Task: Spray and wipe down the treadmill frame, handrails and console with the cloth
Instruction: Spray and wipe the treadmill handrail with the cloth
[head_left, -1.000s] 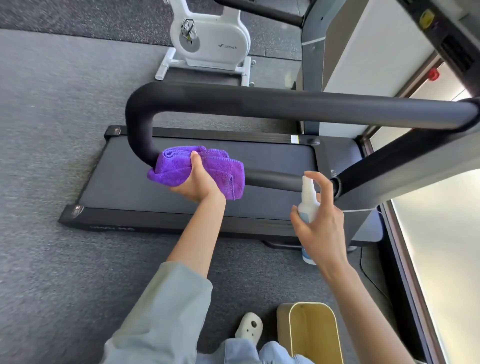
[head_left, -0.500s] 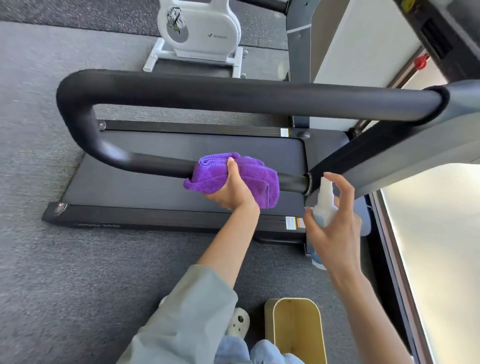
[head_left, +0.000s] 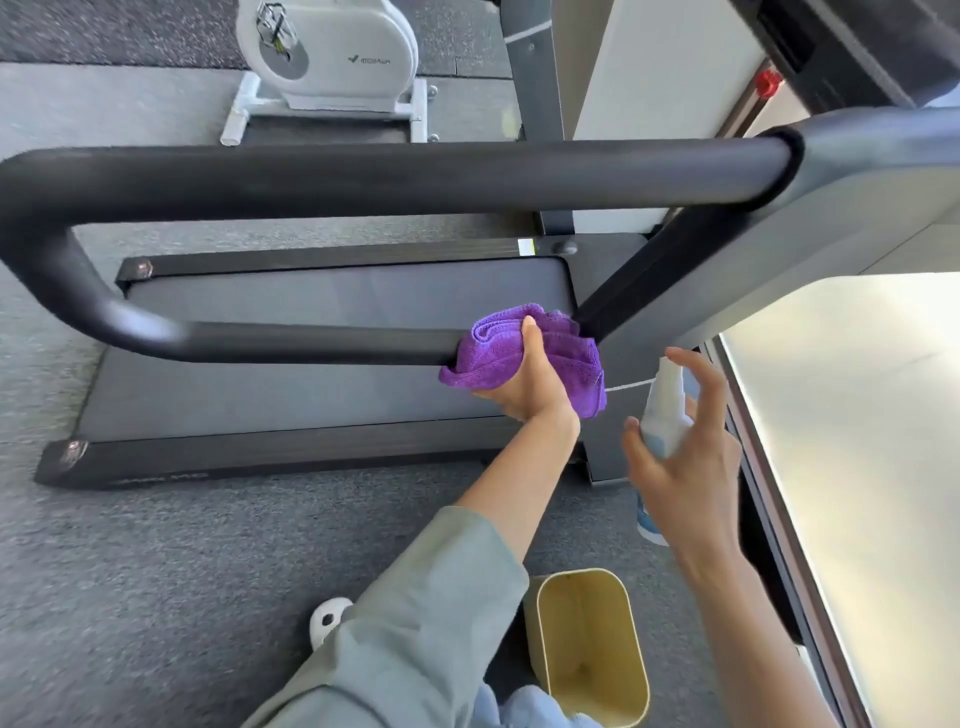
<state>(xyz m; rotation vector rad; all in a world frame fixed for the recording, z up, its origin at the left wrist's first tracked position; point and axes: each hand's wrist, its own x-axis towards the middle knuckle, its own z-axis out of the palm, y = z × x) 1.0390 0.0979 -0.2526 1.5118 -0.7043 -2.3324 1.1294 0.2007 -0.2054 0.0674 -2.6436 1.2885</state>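
Fingers, left: wrapped over the purple cloth (head_left: 524, 358), clamping it round the lower handrail (head_left: 311, 343); the left hand (head_left: 530, 384) sits under and behind the bundle, thumb on top.
Fingers, right: curled round the spray bottle (head_left: 664, 410), index raised above the nozzle; the right hand (head_left: 685, 467) holds it upright just beside the cloth, apart from the rail.
Change: over the last second the cloth has slid along the lower rail from the bend at its far left end to the right end, where the rail meets the slanted upright (head_left: 649, 291). It now touches that joint.
Bottle: has kept roughly the same station at the right, nozzle facing the rail's end; whether any spray is leaving it I cannot tell, as no mist shows.
Meaning for the task: this pass along the lower rail looks complete, judged by the cloth reaching the junction.
Left to do: the thick upper handrail (head_left: 389, 176), the upright and the console, which lies mostly out of view at the upper right, probably remain.
Nearby: a yellow bin (head_left: 587, 649) stands on the grey floor (head_left: 156, 571) below the hands; a white exercise machine (head_left: 332, 57) stands beyond the treadmill deck (head_left: 311, 301).
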